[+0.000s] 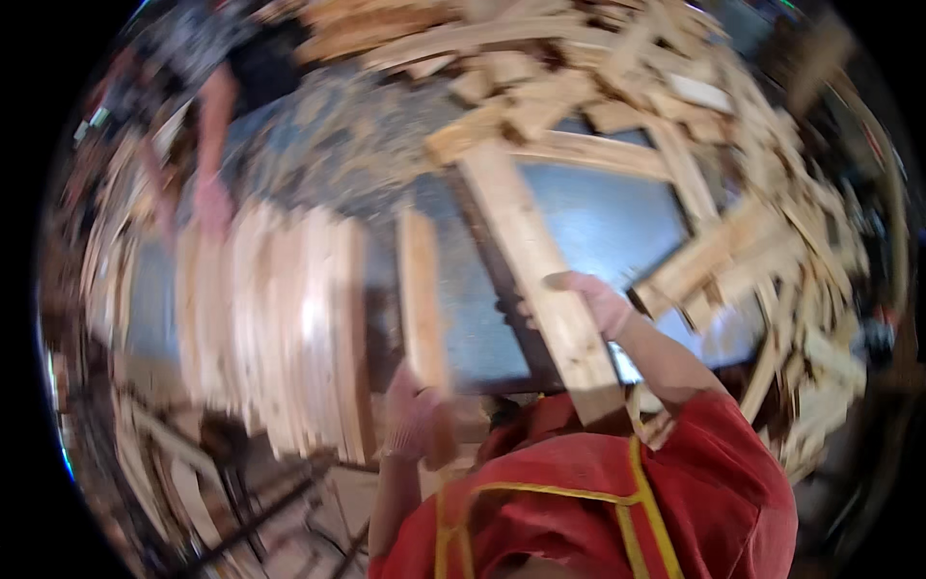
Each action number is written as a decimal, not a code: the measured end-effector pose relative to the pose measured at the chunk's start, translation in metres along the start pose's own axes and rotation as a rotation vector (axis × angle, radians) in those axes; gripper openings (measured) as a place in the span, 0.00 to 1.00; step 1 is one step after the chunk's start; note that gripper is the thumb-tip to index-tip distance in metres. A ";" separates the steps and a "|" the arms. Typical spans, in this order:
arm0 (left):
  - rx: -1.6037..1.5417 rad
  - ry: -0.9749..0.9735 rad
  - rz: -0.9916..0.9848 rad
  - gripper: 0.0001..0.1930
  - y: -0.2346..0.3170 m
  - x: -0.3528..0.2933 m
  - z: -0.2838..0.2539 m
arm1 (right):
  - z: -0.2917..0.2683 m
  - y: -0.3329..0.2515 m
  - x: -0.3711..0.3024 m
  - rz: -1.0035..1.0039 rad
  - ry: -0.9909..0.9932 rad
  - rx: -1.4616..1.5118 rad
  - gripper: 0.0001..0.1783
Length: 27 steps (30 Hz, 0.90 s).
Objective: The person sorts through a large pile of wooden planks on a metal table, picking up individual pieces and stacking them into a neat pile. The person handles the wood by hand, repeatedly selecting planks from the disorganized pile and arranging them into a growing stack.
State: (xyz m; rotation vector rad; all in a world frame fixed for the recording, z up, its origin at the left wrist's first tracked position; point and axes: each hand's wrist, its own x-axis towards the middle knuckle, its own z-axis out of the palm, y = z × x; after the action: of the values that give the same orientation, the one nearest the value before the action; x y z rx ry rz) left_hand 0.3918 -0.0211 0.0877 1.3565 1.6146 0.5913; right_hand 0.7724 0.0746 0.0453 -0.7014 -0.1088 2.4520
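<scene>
My right hand [600, 303], in a pale pink work glove, is closed around the edge of a long light wooden plank [526, 241]. The plank slants from beside my red apron up to the wood pieces at the table's far side. A narrower wooden board [421, 294] stretches away from me to its left. My left hand [413, 410], gloved as well, is wrapped round the near end of this board; motion blurs the fingers somewhat. Left of it, a row of boards [289, 318] lies side by side, blurred.
Under the wood is a grey metal tabletop [482, 318] strewn with sawdust. A heap of offcuts [550, 92] covers the far side and curves down the right. Across the table at the left, a co-worker's gloved hand [212, 205] touches the row of boards.
</scene>
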 end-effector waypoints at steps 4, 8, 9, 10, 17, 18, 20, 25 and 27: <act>1.074 0.445 0.412 0.30 -0.111 -0.012 -0.049 | 0.007 0.085 -0.027 -0.138 0.325 -0.360 0.38; 1.159 0.496 0.066 0.36 -0.115 -0.001 -0.052 | 0.005 0.131 -0.083 -0.272 0.423 -0.401 0.42; 1.203 0.478 0.076 0.37 -0.099 0.003 -0.051 | 0.022 0.129 -0.100 -0.340 0.505 -0.438 0.40; 1.143 0.389 0.097 0.38 -0.081 0.008 -0.045 | 0.020 0.126 -0.114 -0.376 0.612 -0.503 0.39; 0.894 0.026 0.568 0.42 -0.012 0.039 0.055 | -0.048 0.115 -0.262 -1.051 1.411 -0.443 0.25; 0.846 0.004 0.705 0.42 -0.011 0.045 0.068 | -0.070 0.109 -0.303 -1.043 1.561 -0.497 0.23; 0.769 -0.058 0.960 0.43 -0.005 0.069 0.100 | -0.123 0.107 -0.409 -0.937 1.920 -0.558 0.21; 0.860 -0.307 0.842 0.44 0.126 0.087 0.203 | -0.175 0.055 -0.621 -0.726 2.526 -0.737 0.24; 0.807 -0.256 0.961 0.45 0.148 0.107 0.256 | -0.209 0.022 -0.653 -0.734 2.704 -1.081 0.27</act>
State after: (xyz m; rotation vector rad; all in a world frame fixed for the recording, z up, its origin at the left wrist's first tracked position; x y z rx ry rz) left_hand 0.6898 0.0725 0.0540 2.7199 0.9130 0.2485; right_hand 1.3191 -0.3224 0.1610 -2.6417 -0.3835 -0.7260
